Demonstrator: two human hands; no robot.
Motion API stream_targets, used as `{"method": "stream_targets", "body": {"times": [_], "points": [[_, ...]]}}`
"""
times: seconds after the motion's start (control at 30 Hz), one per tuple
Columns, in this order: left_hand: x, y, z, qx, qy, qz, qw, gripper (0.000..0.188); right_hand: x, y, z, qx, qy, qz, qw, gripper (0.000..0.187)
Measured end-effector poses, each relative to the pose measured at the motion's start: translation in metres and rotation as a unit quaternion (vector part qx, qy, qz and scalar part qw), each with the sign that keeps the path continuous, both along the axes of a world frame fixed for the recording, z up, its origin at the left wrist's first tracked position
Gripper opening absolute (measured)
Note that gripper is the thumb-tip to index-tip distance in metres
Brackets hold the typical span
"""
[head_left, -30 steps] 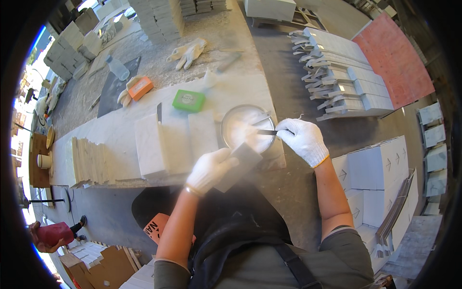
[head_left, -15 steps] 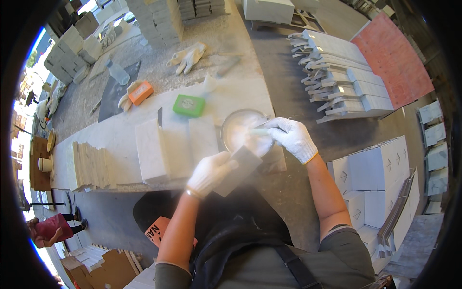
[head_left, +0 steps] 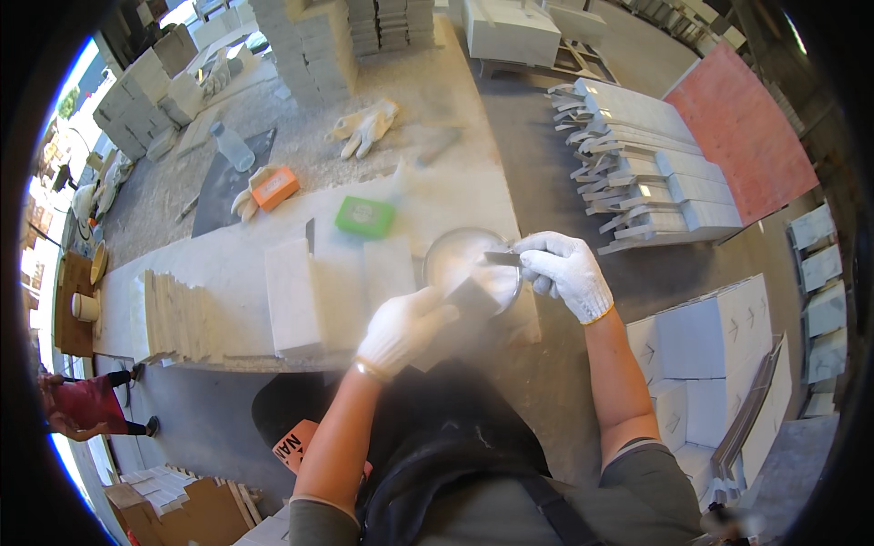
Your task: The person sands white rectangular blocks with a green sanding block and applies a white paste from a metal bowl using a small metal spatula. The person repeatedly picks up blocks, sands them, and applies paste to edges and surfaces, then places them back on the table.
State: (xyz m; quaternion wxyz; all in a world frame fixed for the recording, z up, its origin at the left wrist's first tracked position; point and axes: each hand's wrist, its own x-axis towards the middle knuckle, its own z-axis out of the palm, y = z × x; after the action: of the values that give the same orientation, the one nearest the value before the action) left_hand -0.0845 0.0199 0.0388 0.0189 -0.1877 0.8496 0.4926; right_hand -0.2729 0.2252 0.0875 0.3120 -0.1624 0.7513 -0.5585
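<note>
My left hand [head_left: 407,332], in a white knit glove, is closed on a flat grey rectangular plate [head_left: 475,305], tilted at the near edge of a round bowl. The bowl [head_left: 443,238] has a thin rim and holds a white substance; haze blurs its contents. Gloved the same way, my right hand [head_left: 566,278] is on the bowl's right side. Its fingers pinch a small dark flat blade [head_left: 503,258], which reaches over the bowl. Left of the bowl lie pale stone slabs [head_left: 293,296] and a green box [head_left: 364,217].
On the dusty table sit an orange box [head_left: 275,188], a loose work glove [head_left: 366,127], a clear bottle [head_left: 232,147] and ragged-edged stone pieces [head_left: 173,314]. Stacked slabs [head_left: 305,45] rise at the back. White slabs on a rack [head_left: 655,168] stand right. Another person [head_left: 86,405] is far left.
My right hand has shifted slightly right and down, and its blade now shows its dark face. The grey plate stays in my left hand by the bowl. The other person has moved.
</note>
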Motion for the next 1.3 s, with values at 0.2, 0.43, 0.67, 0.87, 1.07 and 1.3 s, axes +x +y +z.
{"method": "stream_targets", "body": {"times": [0.2,0.43,0.67,0.87,1.07,1.3], "points": [[-0.008,0.002,0.006,-0.058,0.019,0.003,0.998,0.039,0.01,-0.004,0.018,-0.015,0.017,-0.004,1.0,0.02],[-0.013,0.002,0.011,-0.101,0.014,-0.028,0.994,0.03,0.02,-0.006,0.02,-0.024,0.047,0.0,0.999,0.021],[-0.014,0.001,0.008,-0.089,0.014,-0.03,0.995,0.03,0.023,-0.004,0.018,-0.026,0.078,-0.004,0.997,0.021],[-0.013,-0.001,0.004,-0.029,0.002,-0.017,0.999,0.034,0.024,-0.004,0.011,-0.035,0.128,0.009,0.991,0.02],[-0.014,-0.005,-0.002,0.034,-0.027,0.009,0.999,0.045,0.019,-0.002,0.003,-0.022,0.182,0.01,0.983,0.02],[-0.013,-0.008,0.002,0.123,-0.04,0.018,0.991,0.043,0.014,-0.005,-0.025,0.012,0.254,0.029,0.967,0.019]]}}
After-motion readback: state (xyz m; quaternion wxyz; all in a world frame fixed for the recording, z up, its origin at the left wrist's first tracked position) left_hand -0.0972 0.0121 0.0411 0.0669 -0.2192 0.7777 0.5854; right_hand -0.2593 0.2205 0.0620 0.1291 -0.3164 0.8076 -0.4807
